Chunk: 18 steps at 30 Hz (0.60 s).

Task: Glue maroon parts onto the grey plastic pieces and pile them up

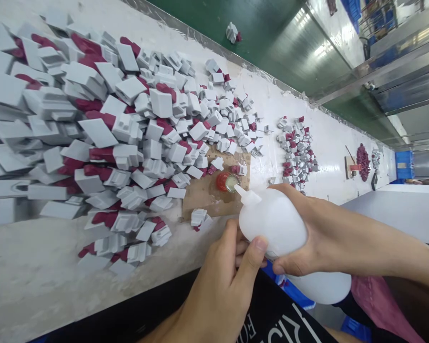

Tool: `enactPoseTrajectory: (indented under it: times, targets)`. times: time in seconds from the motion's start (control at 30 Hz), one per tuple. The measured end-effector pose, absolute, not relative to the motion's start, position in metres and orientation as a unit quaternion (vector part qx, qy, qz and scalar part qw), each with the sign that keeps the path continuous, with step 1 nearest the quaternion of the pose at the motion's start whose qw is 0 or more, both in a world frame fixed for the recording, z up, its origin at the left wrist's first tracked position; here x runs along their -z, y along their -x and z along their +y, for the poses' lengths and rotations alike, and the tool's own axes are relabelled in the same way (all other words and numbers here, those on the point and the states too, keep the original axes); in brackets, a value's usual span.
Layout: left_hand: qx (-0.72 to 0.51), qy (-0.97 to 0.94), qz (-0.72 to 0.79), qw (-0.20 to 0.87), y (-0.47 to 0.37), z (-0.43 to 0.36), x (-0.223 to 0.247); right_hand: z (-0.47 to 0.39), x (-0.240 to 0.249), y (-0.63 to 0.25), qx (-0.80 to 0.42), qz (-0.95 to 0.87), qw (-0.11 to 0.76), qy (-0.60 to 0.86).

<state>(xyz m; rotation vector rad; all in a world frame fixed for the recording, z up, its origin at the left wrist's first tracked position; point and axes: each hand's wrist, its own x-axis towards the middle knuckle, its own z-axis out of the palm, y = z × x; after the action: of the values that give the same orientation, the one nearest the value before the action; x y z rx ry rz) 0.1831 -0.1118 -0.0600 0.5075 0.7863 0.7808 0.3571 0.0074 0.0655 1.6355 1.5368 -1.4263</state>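
A white squeeze bottle (273, 220) with a narrow nozzle is tilted, its tip pointing left at a small red container (226, 182). My right hand (303, 233) is wrapped round the bottle from the right. My left hand (232, 267) holds the bottle's near side, with the thumb against it. The red container, with a pale round opening, stands on a wet brown cardboard piece (200, 200). Grey-white parts with dark red pieces (160, 102) are heaped beside and partly over the cardboard. One such part (199, 217) lies at the cardboard's near edge.
A second pile of parts (296, 150) lies farther along the white table (329, 162), with a dark red heap (362, 162) beyond it. A green conveyor belt (271, 38) runs behind, bearing one part. Blue bins (403, 164) stand at the far end.
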Motion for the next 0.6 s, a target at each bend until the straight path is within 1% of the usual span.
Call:
enactPoseTrajectory:
  times: [0.17,0.43,0.6]
  targets:
    - [-0.363,-0.235,0.374,0.821,-0.183,-0.112,0.061,0.008,-0.064,-0.36,0.504,0.575,0.248,-0.595]
    - [-0.377,-0.212,0.404,0.806,-0.186,-0.109,0.055,0.005,-0.061,-0.354,0.501,0.56,0.233,-0.618]
    - [-0.382,-0.214,0.408,0.801,-0.187,-0.109,0.054,-0.004,-0.056,-0.36,0.52,0.571,0.18,-0.609]
